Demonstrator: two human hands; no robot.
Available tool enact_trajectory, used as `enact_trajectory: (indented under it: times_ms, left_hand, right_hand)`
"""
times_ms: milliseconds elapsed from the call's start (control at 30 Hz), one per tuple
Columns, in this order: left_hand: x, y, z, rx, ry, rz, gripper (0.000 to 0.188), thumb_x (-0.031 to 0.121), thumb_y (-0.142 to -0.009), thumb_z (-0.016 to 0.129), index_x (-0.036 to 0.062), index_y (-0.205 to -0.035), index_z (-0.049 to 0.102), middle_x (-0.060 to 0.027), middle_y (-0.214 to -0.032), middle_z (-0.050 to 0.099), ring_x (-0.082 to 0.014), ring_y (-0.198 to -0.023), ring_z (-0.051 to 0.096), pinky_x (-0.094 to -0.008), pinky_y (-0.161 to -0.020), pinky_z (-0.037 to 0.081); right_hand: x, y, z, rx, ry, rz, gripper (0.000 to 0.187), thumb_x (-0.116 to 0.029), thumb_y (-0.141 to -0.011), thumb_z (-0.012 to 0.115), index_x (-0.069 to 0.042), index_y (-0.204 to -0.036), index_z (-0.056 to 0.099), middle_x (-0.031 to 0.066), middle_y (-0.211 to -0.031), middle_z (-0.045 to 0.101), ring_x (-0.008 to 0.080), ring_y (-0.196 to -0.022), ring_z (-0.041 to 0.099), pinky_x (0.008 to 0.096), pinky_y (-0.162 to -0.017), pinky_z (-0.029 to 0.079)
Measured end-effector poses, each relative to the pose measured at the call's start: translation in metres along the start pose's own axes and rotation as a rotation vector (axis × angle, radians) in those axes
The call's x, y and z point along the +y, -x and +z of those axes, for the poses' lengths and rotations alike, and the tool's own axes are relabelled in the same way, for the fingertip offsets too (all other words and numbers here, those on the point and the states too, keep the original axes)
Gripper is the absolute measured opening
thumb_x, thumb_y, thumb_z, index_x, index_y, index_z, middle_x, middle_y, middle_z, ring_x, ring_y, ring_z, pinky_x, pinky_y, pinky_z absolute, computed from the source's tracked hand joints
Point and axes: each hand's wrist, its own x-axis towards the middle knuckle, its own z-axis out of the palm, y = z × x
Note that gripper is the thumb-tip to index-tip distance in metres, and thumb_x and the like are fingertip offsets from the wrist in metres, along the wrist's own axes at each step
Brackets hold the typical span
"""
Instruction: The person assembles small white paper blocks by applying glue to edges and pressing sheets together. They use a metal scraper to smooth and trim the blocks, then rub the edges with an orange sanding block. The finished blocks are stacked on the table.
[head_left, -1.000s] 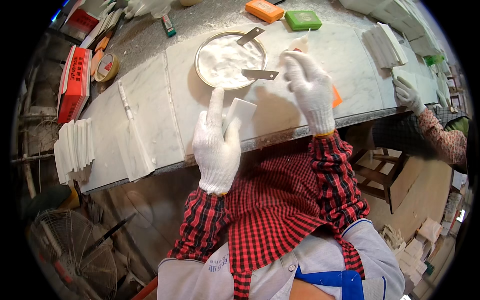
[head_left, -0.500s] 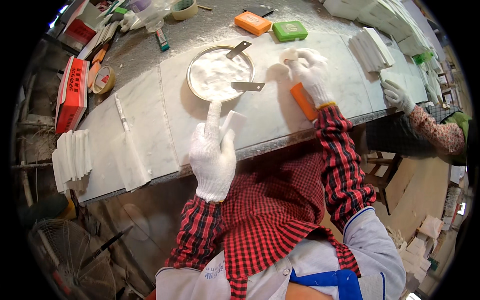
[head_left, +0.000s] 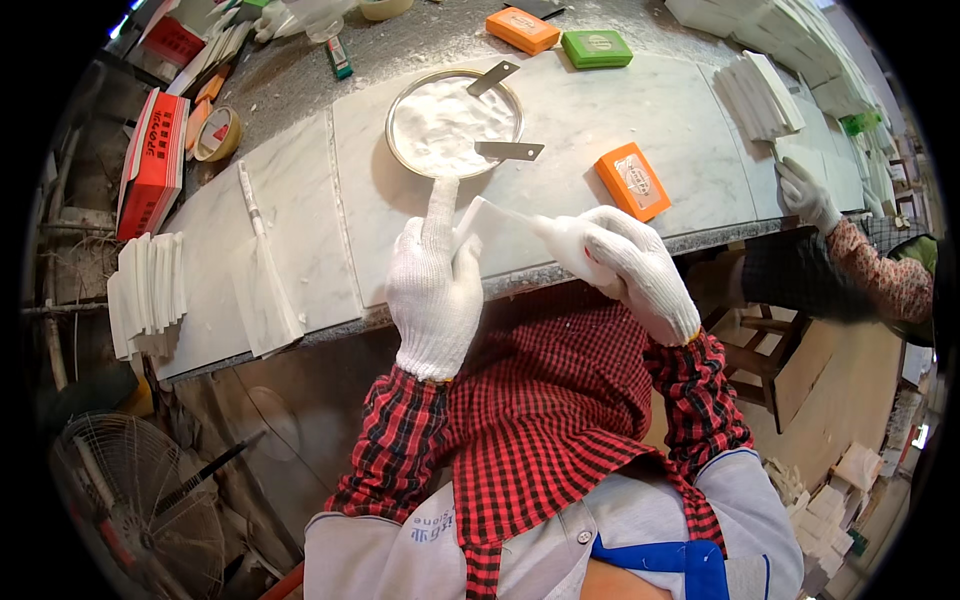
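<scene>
My left hand point(head_left: 432, 295), in a white knit glove, pinches a small flat white piece point(head_left: 468, 218) between thumb and fingers, its index finger stretched toward the round tin. My right hand point(head_left: 640, 265), also gloved, is wrapped round a white squeeze bottle point(head_left: 568, 242). The bottle lies tilted, its thin nozzle reaching the white piece's upper edge; whether they touch I cannot tell. Just beyond my left fingertip stands the round tin point(head_left: 389, 140) of white powdery material, with two metal blades point(head_left: 494, 77) resting across its rim. An orange box point(head_left: 632, 181) lies beyond my right hand.
A green box point(head_left: 597, 49) and another orange box point(head_left: 522, 30) sit at the back. Thin white strips point(head_left: 147, 295) stand at the left edge, near a red box point(head_left: 152, 165) and a tape roll point(head_left: 217, 135). On the right, a co-worker's gloved hand point(head_left: 808, 195) rests by stacked white pieces point(head_left: 757, 97).
My right hand has come back toward me and left with the squeeze bottle, its nozzle now at the white piece. The nearer orange box is uncovered. My left hand keeps its grip.
</scene>
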Motion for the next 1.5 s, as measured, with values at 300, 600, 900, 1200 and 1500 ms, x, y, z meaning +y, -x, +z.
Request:
enact_trajectory:
  times_ms: [300,600,900,1200,1500]
  left_hand:
    - [-0.002,0.002,0.001,0.015,0.013,-0.001,0.071,-0.004,-0.084,0.070,0.0129,-0.151,0.051,-0.0098,-0.090,0.062,-0.0229,-0.081,0.065,-0.0380,-0.076,0.054]
    - [-0.001,0.002,0.002,0.028,0.030,-0.013,0.071,-0.001,-0.083,0.073,0.0167,-0.150,0.053,-0.0095,-0.089,0.063,-0.0276,-0.083,0.065,-0.0409,-0.075,0.054]
    - [-0.001,0.001,0.002,0.030,0.016,-0.013,0.070,0.000,-0.084,0.073,0.0170,-0.149,0.053,-0.0096,-0.088,0.063,-0.0277,-0.083,0.065,-0.0411,-0.073,0.054]
    - [0.000,0.001,0.001,0.024,0.031,-0.016,0.071,-0.001,-0.084,0.072,0.0171,-0.150,0.053,-0.0092,-0.088,0.064,-0.0279,-0.085,0.065,-0.0413,-0.076,0.054]
    - [0.000,0.001,0.001,0.023,0.016,-0.005,0.072,-0.001,-0.083,0.073,0.0161,-0.150,0.053,-0.0094,-0.089,0.064,-0.0261,-0.083,0.065,-0.0400,-0.075,0.054]
  right_hand:
    - [-0.015,-0.013,0.019,0.121,0.054,-0.067,0.038,-0.036,-0.096,0.067,0.001,-0.107,0.068,0.0009,-0.085,0.059,0.0070,-0.072,0.051,0.0216,-0.061,0.041]
    - [-0.014,-0.018,0.019,0.107,0.090,-0.109,0.039,-0.035,-0.094,0.070,0.001,-0.105,0.069,0.0005,-0.085,0.060,0.0061,-0.072,0.050,0.0219,-0.061,0.039]
    - [-0.014,-0.019,0.019,0.111,0.095,-0.100,0.036,-0.034,-0.093,0.070,0.001,-0.104,0.070,0.0007,-0.085,0.061,0.0060,-0.073,0.050,0.0216,-0.062,0.040]
    - [-0.018,-0.018,0.019,0.104,0.136,-0.096,0.037,-0.033,-0.094,0.069,0.002,-0.106,0.070,0.0027,-0.090,0.063,0.0078,-0.079,0.053,0.0230,-0.067,0.044]
    - [-0.015,-0.020,0.017,0.090,0.123,-0.107,0.038,-0.033,-0.094,0.068,0.003,-0.107,0.069,0.0042,-0.093,0.065,0.0090,-0.083,0.056,0.0239,-0.072,0.046]
